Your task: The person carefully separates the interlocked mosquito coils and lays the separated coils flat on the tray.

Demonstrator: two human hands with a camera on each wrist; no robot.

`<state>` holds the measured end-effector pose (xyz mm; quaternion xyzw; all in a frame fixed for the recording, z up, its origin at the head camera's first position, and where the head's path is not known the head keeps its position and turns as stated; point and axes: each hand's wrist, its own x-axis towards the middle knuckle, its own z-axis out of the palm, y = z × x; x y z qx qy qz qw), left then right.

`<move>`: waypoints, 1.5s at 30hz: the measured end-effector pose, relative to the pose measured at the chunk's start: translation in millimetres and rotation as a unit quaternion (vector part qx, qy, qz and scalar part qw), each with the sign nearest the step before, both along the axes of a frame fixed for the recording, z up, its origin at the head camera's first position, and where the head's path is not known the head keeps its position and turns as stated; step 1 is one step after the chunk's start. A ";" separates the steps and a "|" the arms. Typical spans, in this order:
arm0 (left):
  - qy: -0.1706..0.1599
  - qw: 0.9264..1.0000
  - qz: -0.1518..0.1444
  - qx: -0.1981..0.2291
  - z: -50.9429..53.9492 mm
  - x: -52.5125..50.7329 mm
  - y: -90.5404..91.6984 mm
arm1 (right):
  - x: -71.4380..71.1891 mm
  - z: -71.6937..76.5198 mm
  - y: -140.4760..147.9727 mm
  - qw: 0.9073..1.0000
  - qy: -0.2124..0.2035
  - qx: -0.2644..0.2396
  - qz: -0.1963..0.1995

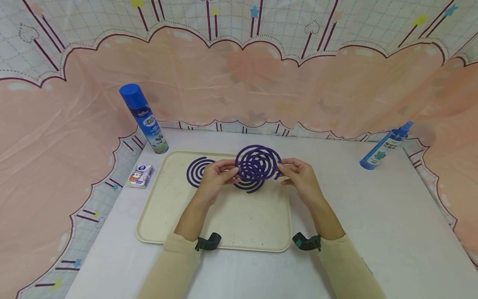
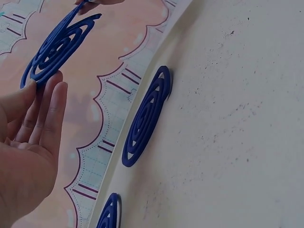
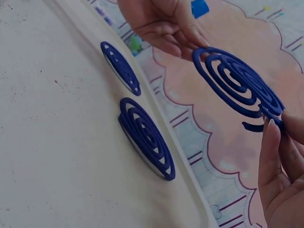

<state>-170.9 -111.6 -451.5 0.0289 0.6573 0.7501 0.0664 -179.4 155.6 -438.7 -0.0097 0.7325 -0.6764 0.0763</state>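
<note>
Both hands hold a dark blue mosquito coil pair [image 1: 258, 161] up above the back of a cream tray [image 1: 179, 224]. Its two spirals overlap and spread slightly apart in the left wrist view. The left hand [image 1: 213, 182] pinches the left edge between thumb and fingers. At the opposite edge, the right hand [image 1: 303, 179] pinches with thumb and fingertips. Beneath the held pair, another mosquito coil [image 3: 147, 137] lies on the tray, partly hidden in the head view. A further coil [image 1: 195, 173] lies to its left, partly covered by the left hand.
A blue spray can [image 1: 147, 120] stands behind the tray's back left corner. A small printed box [image 1: 141, 176] lies beside the tray's left edge. To the far right stands a blue spray bottle [image 1: 384, 147] on the white table [image 1: 373, 216]. A patterned curtain [image 1: 239, 91] hangs behind.
</note>
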 end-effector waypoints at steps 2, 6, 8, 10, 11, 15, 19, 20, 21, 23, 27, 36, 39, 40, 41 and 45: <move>0.000 1.000 0.007 -0.008 0.8 0.0 -3.0 | -0.3 1.3 2.5 1.000 -0.001 0.002 -0.010; -0.007 0.999 0.024 -0.024 2.7 0.8 -10.8 | -0.4 4.0 7.8 1.000 -0.004 0.009 -0.026; -0.011 0.999 0.032 -0.024 4.5 1.9 -15.3 | 0.2 4.8 10.3 0.999 -0.006 0.009 -0.032; -0.013 0.999 0.041 -0.025 6.4 3.4 -20.4 | 0.6 4.7 12.5 0.999 -0.008 0.009 -0.036; -0.014 0.999 0.046 -0.025 7.3 4.2 -23.1 | 0.9 4.6 13.5 0.999 -0.009 0.007 -0.037; -0.015 0.997 0.065 -0.034 10.2 6.7 -34.5 | 1.5 2.6 17.4 0.999 -0.013 0.007 -0.036; -0.018 0.996 0.081 -0.033 10.2 10.6 -47.8 | 3.1 -1.0 20.3 0.999 -0.020 0.020 -0.029; -0.020 0.996 0.084 -0.034 10.1 12.0 -51.3 | 3.7 -2.2 21.2 0.999 -0.024 0.024 -0.026; -0.019 0.995 0.088 -0.037 9.6 13.5 -55.2 | 4.2 -3.7 21.9 0.999 -0.027 0.030 -0.023; -0.019 0.994 0.093 -0.047 8.8 17.2 -62.9 | 5.4 -7.1 23.5 0.999 -0.035 0.040 -0.013; -0.018 0.992 0.099 -0.074 6.4 26.5 -77.4 | 8.5 -14.7 25.1 0.997 -0.043 0.059 0.012; -0.051 0.985 0.097 -0.131 0.5 49.2 -101.5 | 21.8 -25.4 17.9 0.990 -0.048 0.108 0.076; -0.071 0.981 0.089 -0.158 -2.3 56.7 -107.9 | 25.1 -30.6 13.5 0.988 -0.044 0.115 0.094; -0.077 0.979 0.087 -0.166 -3.5 59.0 -109.8 | 26.2 -32.9 12.3 0.987 -0.043 0.116 0.100; -0.083 0.978 0.084 -0.173 -4.8 61.0 -111.6 | 27.4 -34.9 10.9 0.986 -0.040 0.119 0.107; -0.096 0.974 0.074 -0.192 -8.9 68.5 -117.5 | 33.1 -40.6 4.7 0.984 -0.036 0.122 0.124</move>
